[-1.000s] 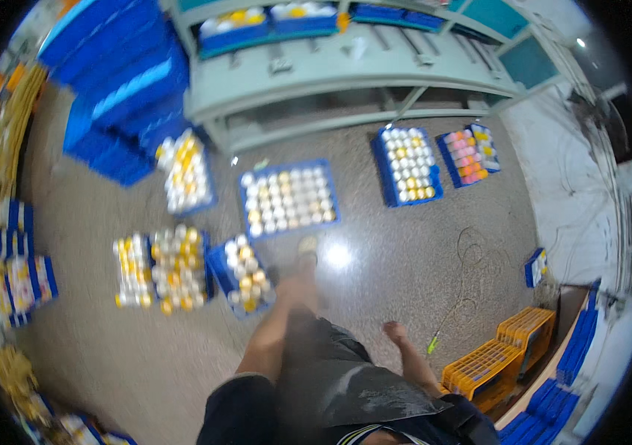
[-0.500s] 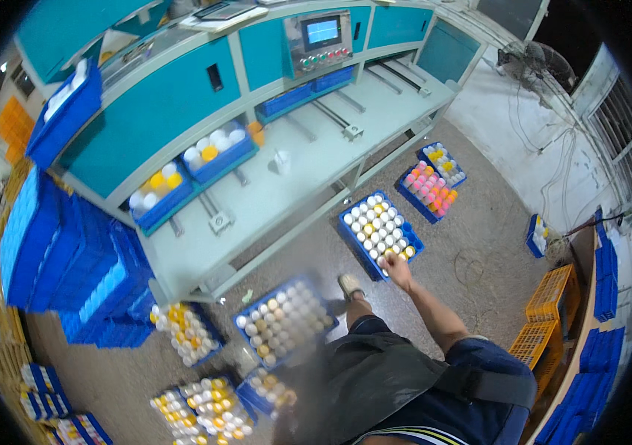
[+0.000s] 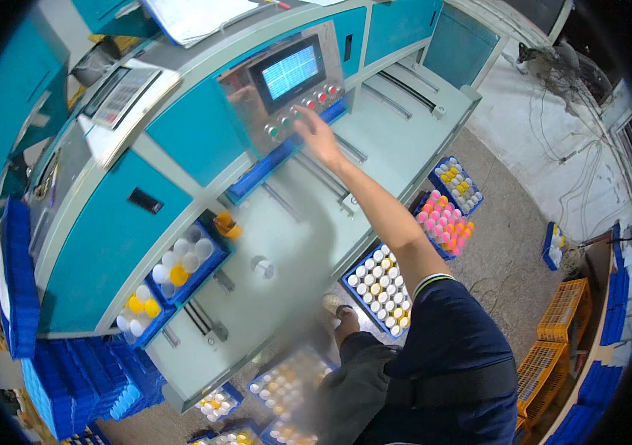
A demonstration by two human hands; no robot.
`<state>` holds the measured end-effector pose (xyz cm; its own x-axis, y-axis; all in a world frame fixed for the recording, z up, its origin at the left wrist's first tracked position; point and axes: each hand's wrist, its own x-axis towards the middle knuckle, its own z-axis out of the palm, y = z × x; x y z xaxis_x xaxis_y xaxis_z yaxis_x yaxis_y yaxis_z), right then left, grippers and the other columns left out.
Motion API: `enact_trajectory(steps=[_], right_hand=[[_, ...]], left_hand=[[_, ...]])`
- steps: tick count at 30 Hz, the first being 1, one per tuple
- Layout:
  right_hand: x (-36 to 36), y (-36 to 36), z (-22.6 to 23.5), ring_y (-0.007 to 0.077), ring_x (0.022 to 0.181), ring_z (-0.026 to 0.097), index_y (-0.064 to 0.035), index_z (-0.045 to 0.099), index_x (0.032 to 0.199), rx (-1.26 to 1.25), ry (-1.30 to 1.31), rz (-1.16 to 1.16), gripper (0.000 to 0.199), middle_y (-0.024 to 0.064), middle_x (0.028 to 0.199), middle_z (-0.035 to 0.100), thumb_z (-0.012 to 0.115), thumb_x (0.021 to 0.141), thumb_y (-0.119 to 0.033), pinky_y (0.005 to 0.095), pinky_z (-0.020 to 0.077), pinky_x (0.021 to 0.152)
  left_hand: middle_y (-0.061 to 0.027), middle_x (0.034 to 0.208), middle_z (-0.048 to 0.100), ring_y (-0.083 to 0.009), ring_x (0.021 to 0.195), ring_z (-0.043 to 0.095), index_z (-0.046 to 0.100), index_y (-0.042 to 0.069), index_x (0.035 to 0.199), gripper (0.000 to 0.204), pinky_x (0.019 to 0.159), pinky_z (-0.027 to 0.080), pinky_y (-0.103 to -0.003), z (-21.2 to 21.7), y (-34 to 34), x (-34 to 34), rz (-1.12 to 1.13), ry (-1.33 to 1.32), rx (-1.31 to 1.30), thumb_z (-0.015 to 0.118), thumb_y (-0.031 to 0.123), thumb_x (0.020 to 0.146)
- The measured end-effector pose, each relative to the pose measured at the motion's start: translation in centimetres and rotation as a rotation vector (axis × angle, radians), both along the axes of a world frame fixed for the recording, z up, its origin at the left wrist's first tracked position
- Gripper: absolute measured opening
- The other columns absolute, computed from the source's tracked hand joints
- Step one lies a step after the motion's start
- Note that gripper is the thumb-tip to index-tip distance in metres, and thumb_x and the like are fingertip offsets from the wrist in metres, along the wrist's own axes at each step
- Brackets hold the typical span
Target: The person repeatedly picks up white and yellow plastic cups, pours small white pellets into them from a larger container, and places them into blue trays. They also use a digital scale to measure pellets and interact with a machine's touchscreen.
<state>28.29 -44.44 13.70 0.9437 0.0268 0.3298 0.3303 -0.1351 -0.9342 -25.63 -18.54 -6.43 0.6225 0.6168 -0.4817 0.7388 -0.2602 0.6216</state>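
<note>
Near field: blue tray of white and yellow balls (image 3: 379, 285) lies on the floor below the extended forearm; the left hand is not in view. Right hand (image 3: 317, 137) reaches up and forward, fingers loosely spread and extended, fingertips (image 3: 297, 114) at the row of round buttons (image 3: 295, 115) running left-right along the panel's lower edge. Touchscreen (image 3: 289, 71) sits just above, beyond the fingers.

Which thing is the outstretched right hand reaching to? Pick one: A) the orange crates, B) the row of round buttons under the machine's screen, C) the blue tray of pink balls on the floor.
B: the right hand has its fingers at the row of buttons below the screen.
</note>
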Motion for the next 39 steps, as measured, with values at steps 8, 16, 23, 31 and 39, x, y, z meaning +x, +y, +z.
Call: enact_trajectory(steps=[8, 16, 23, 31, 39], right_hand=[[6.5, 1.1, -1.1, 0.0109, 0.078, 0.051, -0.0162, 0.05, 0.141, -0.098, 0.09, -0.027, 0.049, 0.003, 0.087, 0.056, 0.062, 0.095, -0.026, 0.0274, 0.045, 0.073], [7.5, 0.7, -1.7, 0.0142, 0.057, 0.05, -0.0179, 0.057, 0.134, -0.029, -0.022, -0.054, 0.045, 0.0036, 0.062, 0.049, 0.066, 0.09, -0.024, 0.0326, 0.0431, 0.058], [7.5, 0.2, -0.4, 0.0097, 0.061, 0.047, -0.0167, 0.055, 0.136, -0.092, 0.022, -0.023, 0.045, 0.0009, 0.064, 0.047, 0.063, 0.094, -0.027, 0.0288, 0.0422, 0.061], [9.0, -1.4, 0.3, 0.012, 0.056, 0.047, -0.0109, 0.056, 0.133, 0.06, -0.138, -0.128, 0.043, 0.0015, 0.06, 0.047, 0.065, 0.091, -0.021, 0.0295, 0.0404, 0.056], [10.5, -2.7, 2.8, 0.0105, 0.057, 0.045, -0.0113, 0.055, 0.134, 0.001, -0.11, -0.131, 0.047, 0.0017, 0.059, 0.044, 0.061, 0.088, -0.01, 0.029, 0.0394, 0.058]], left_hand=[[-0.0163, 0.089, 0.067, -0.0289, 0.081, 0.065, 0.064, 0.0, 0.094, 0.029, 0.071, 0.051, -0.042, 2.1, -1.4, 5.1, 0.107, 0.052, 0.042, 0.056, 0.028, 0.093], [-0.0166, 0.092, 0.067, -0.0288, 0.083, 0.064, 0.063, -0.001, 0.097, 0.029, 0.072, 0.05, -0.042, 3.3, -2.0, 5.7, 0.173, 0.068, 0.074, 0.056, 0.027, 0.093], [-0.017, 0.094, 0.066, -0.0287, 0.084, 0.063, 0.063, -0.002, 0.099, 0.03, 0.074, 0.05, -0.041, 4.6, -2.7, 5.8, 0.227, 0.066, 0.097, 0.056, 0.026, 0.093], [-0.0173, 0.096, 0.066, -0.0286, 0.086, 0.062, 0.063, -0.004, 0.102, 0.03, 0.076, 0.049, -0.041, 6.1, -3.3, 5.6, 0.276, 0.057, 0.13, 0.056, 0.025, 0.094], [-0.0177, 0.099, 0.065, -0.0285, 0.088, 0.061, 0.062, -0.005, 0.106, 0.031, 0.077, 0.049, -0.04, 7.1, -3.8, 5.3, 0.328, 0.044, 0.149, 0.057, 0.023, 0.094]])
